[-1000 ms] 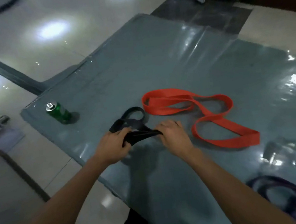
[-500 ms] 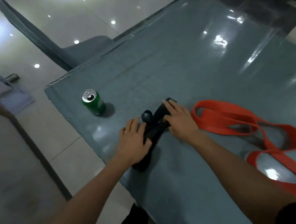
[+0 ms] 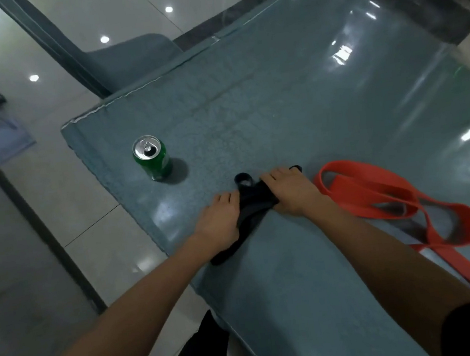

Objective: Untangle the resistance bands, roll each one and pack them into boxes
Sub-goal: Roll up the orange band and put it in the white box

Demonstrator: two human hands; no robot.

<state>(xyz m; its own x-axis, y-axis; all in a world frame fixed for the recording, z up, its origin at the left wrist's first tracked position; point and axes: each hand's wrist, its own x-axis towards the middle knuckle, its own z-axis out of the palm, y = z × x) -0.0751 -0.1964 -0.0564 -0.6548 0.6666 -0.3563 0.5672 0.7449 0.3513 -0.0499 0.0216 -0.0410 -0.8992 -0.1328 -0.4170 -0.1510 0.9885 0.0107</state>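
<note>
A black resistance band [image 3: 251, 205] lies bunched on the grey-blue table [image 3: 278, 106] near its left edge. My left hand [image 3: 219, 224] grips its near part, with a black tail sticking out below the wrist. My right hand [image 3: 289, 193] grips the far part, fingers curled over it; small black loops show beyond both hands. A red resistance band [image 3: 379, 191] lies loose in loops just right of my right hand and trails toward the lower right.
A green drink can [image 3: 153, 158] stands upright near the table's left corner. A grey chair [image 3: 128, 60] sits beyond the far left edge. Glossy tiled floor [image 3: 22, 205] lies left of the table. No boxes are in view.
The view has swung left and closer. Both hands have pressed the black band down onto the table and bunched it tighter between them. The red band lies unmoved.
</note>
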